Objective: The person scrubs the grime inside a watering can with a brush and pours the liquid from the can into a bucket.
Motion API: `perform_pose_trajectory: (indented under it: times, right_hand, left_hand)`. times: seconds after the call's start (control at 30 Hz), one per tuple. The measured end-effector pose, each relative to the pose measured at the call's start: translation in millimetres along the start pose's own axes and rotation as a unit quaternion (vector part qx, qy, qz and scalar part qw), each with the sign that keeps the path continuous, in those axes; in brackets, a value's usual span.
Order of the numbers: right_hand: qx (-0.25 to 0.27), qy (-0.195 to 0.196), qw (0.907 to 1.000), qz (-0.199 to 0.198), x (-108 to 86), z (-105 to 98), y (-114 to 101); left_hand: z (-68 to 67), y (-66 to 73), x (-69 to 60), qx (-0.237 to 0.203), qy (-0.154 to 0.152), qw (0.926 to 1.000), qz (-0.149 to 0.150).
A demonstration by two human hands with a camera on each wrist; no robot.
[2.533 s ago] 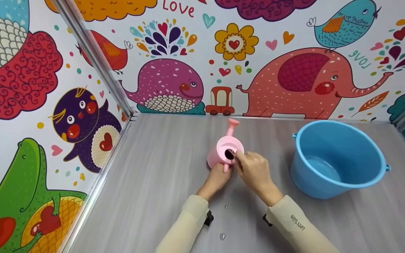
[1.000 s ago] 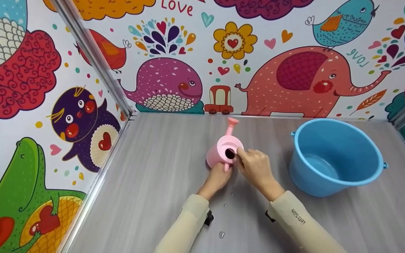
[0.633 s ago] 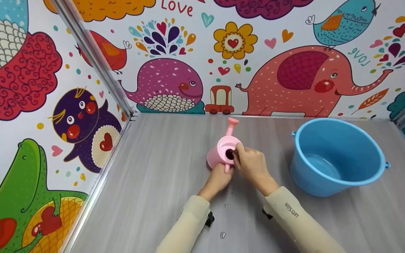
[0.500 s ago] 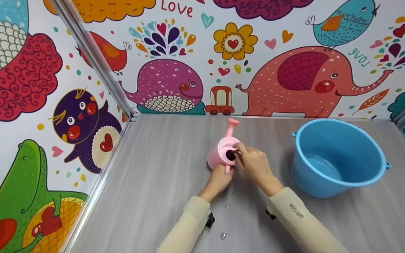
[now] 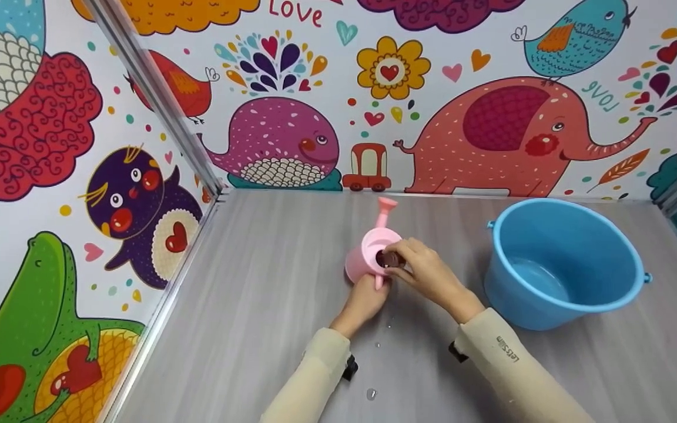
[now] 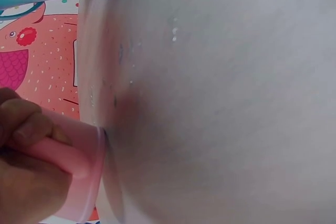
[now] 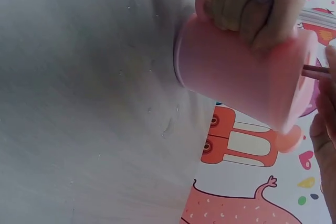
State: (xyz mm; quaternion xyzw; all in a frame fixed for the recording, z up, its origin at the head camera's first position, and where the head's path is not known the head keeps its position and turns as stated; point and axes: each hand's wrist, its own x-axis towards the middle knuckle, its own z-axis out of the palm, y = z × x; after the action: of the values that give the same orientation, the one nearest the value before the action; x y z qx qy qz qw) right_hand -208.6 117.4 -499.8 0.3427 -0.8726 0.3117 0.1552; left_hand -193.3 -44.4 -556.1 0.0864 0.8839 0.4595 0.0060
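A pink toy watering can (image 5: pixel 360 265) stands on the table, its spout pointing to the back wall. My left hand (image 5: pixel 367 298) grips its handle; in the left wrist view the fingers (image 6: pixel 32 121) curl round that handle. At the can's top opening, my right hand (image 5: pixel 429 275) pinches a small dark brown round piece (image 5: pixel 392 259) between thumb and fingers. From the right wrist, this brown piece (image 7: pixel 316 72) appears edge-on as a thin disc at the can's mouth. Its exact kind is unclear, and fingers partly cover it.
A large blue bucket (image 5: pixel 562 296) stands to the right of the hands. Drops of water (image 5: pixel 372 394) lie on the grey table (image 5: pixel 256 305) in front of the can. Walls printed with cartoon animals close off the back and left sides.
My right hand has turned and spread its thumb from its fingers, so more of the brown piece shows at the opening. The left hand and the can have stayed nearly in place.
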Motion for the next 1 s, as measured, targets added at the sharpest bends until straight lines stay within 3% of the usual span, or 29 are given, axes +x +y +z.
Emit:
perform_pose_trajectory:
  times: [0.2,0.37,0.5,0.67,0.8,1.0]
  right_hand:
    - [-0.022,0.038,0.9973,-0.059,0.7,8.5,2.1]
    - [-0.044,0.042,0.9941,-0.09,1.4,6.8,2.3]
    - [-0.095,0.004,0.9916,-0.088,7.6,-2.6,-2.8]
    - [-0.139,-0.075,0.9857,-0.06,23.0,-20.1,-18.5]
    - [-0.136,-0.121,0.9825,-0.039,36.4,-33.6,-27.5]
    - [-0.109,-0.131,0.9852,-0.018,50.4,-51.1,-41.7]
  left_hand:
    - [2.7,-1.3,0.0,0.023,0.007,0.9993,0.028]
    - [1.8,-0.4,-0.6,0.009,0.002,0.9999,0.013]
    - [1.2,0.9,-0.8,0.022,0.004,0.9995,0.024]
    - [1.6,1.0,-0.3,0.058,0.005,0.9971,0.05]
    - [-0.3,0.5,0.5,0.046,0.005,0.9979,0.045]
    - [-2.0,-1.5,-0.2,0.009,-0.011,0.9994,0.031]
